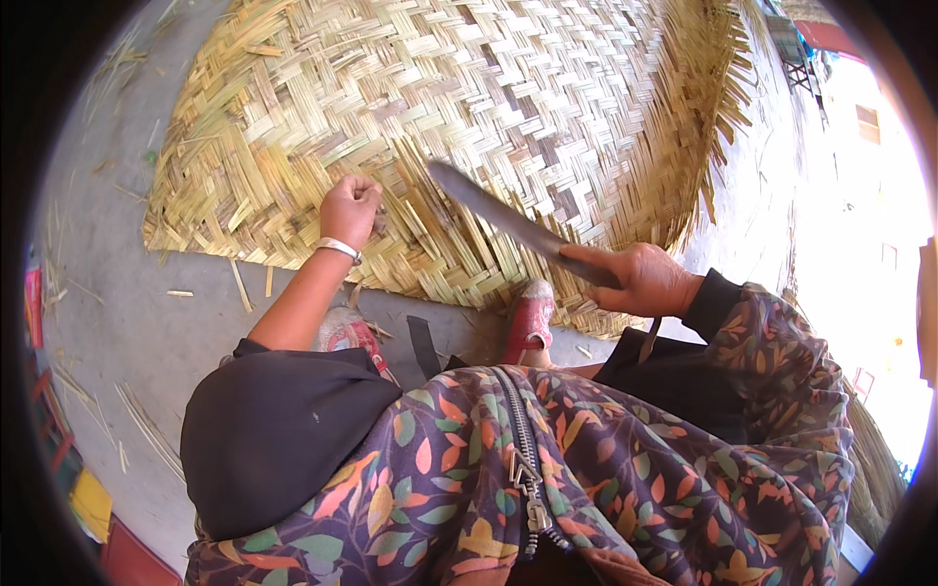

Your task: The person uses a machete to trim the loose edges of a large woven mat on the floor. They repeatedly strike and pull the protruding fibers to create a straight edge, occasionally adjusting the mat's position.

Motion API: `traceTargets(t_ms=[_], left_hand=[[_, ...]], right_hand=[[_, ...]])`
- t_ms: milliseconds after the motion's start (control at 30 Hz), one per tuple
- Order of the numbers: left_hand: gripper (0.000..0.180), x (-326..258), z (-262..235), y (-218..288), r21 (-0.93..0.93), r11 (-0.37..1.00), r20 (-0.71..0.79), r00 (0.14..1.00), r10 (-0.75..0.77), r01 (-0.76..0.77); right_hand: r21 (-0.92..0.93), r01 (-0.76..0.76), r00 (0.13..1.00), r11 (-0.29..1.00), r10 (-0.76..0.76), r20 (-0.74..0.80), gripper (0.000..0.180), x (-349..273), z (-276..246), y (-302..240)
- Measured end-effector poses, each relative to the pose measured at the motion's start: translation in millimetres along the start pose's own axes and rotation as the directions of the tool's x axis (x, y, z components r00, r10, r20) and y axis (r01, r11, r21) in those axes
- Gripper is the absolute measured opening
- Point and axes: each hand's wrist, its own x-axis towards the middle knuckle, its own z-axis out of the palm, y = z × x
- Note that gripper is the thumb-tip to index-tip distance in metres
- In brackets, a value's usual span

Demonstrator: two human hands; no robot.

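A large woven mat of split straw-coloured strips (469, 88) lies before me, its right side curling up with loose strip ends. My right hand (645, 278) is wrapped round the handle of a long dark knife (498, 217). The blade points up and left above the mat, slightly blurred. My left hand (351, 207), with a bracelet (339, 249) at its wrist, is closed over the mat's near part, left of the blade tip. Whatever its fingers may hold is hidden. Several strips (430, 210) lie raised between the hands.
My red shoes (529, 322) stand at the mat's near edge. Cut strip scraps (242, 285) litter the grey floor (186, 332). A dark flat strip (423, 344) lies between my feet. Colourful items, one of them yellow (90, 503), stand at the lower left; a straw-like bundle (873, 454) at the lower right.
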Motion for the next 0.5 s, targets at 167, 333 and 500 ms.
traceTargets(t_ms=[167, 333, 500], left_hand=[[0.048, -5, 19, 14, -0.356, 0.929, 0.253, 0.968, -0.003, 0.096], [0.033, 7, 16, 21, -0.097, 0.984, 0.346, 0.932, -0.105, 0.147], [0.033, 27, 24, 3, -0.025, 1.000, 0.418, 0.908, 0.022, -0.012]], right_hand=[[0.371, 0.135, 0.984, 0.919, -0.081, -0.158, 0.061, 10, -6, -2], [0.393, 0.380, 0.923, 0.837, -0.314, -0.223, 0.060, 19, -4, -18], [0.500, 0.291, 0.946, 0.816, -0.325, -0.021, 0.059, 19, 8, -19]])
